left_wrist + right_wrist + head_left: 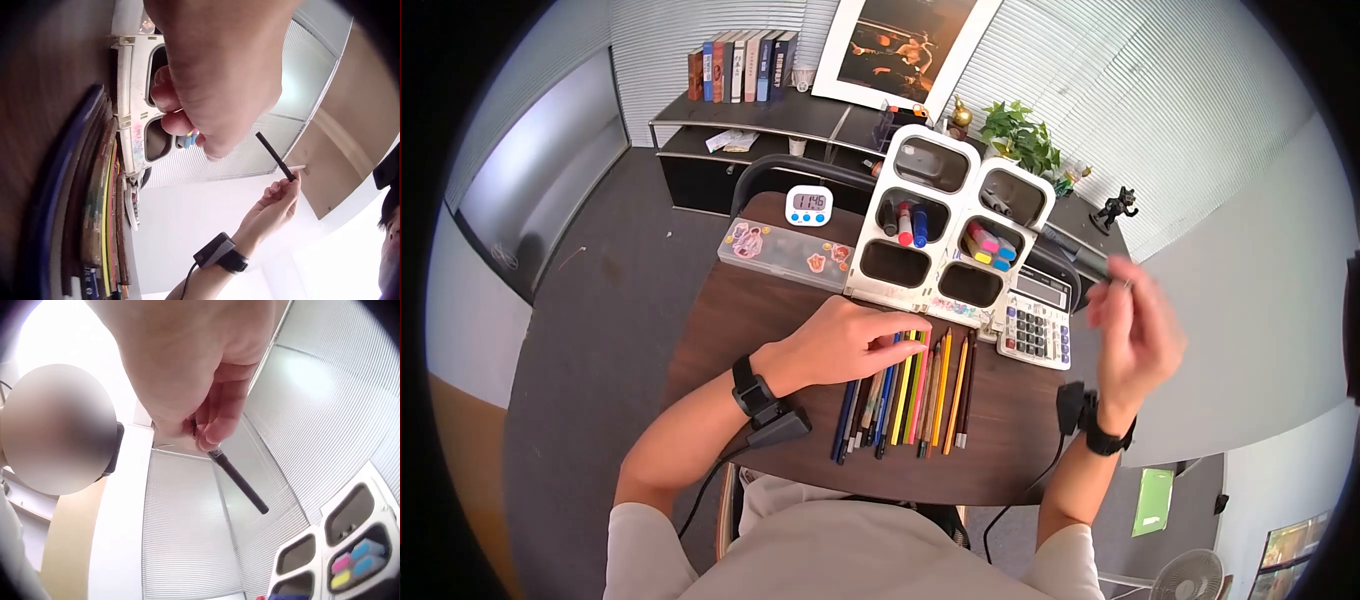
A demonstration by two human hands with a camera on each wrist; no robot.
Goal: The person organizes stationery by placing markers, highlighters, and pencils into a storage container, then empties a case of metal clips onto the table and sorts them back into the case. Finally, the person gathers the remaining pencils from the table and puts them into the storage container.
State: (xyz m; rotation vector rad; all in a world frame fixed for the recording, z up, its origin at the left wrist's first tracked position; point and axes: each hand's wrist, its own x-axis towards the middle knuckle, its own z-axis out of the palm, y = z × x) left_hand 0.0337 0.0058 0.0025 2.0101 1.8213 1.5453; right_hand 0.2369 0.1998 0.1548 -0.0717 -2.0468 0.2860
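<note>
Colored pencils (897,400) lie side by side in a row on the dark wooden table, several of them, in blue, brown, yellow, pink and black. My left hand (840,340) is over their far ends, thumb and index finger loosely apart, holding nothing; its lower fingers curl loosely in the left wrist view. Raised to the right, beyond the calculator, my right hand (1135,325) pinches a slim black pencil (240,481) between thumb and fingers. That pencil's free end points away from the hand. A white organizer (920,290) with dark compartments stands behind the row.
Markers (912,225) and highlighters (990,245) fill two organizer compartments. A calculator (1035,325) leans beside it on the right. To the left lie a translucent sticker-covered case (785,252) and a white timer (808,205). Wrist-camera cables (1035,480) hang near the table's front edge.
</note>
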